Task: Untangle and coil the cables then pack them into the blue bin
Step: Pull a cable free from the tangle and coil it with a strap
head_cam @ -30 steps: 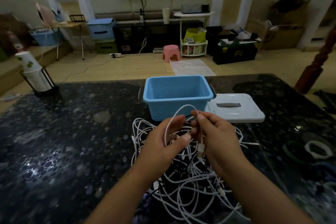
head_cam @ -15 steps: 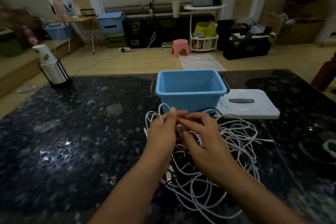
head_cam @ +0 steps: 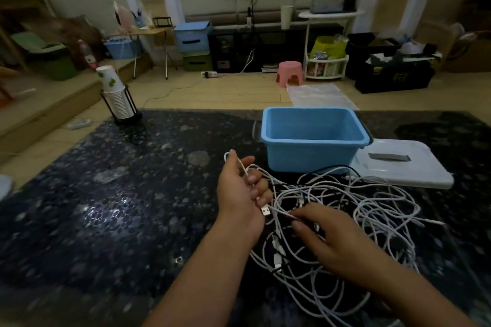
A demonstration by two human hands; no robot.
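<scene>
i see a dark speckled stone table point(head_cam: 111, 194) in a cluttered room with a pink stool point(head_cam: 290, 73) on the tan floor behind. the blue bin point(head_cam: 313, 138) stands open near the far edge, nothing showing inside, its white lid point(head_cam: 403, 167) flat just beside it. a stack of paper cups point(head_cam: 117, 95) sits far left. the tangled white cables point(head_cam: 345, 220) lie before the bin. my left hand point(head_cam: 239, 194) grips one cable; my right hand point(head_cam: 334, 241) pinches a strand near a usb plug point(head_cam: 265, 211).

Your left hand point(head_cam: 240, 191) grips white cable loop, USB plug point(head_cam: 265, 211) dangling; your right hand point(head_cam: 332, 239) pinches strand in tangled white cable pile point(head_cam: 358, 210); empty blue plastic bin point(head_cam: 313, 138) behind, on dark speckled stone table point(head_cam: 119, 207)
</scene>
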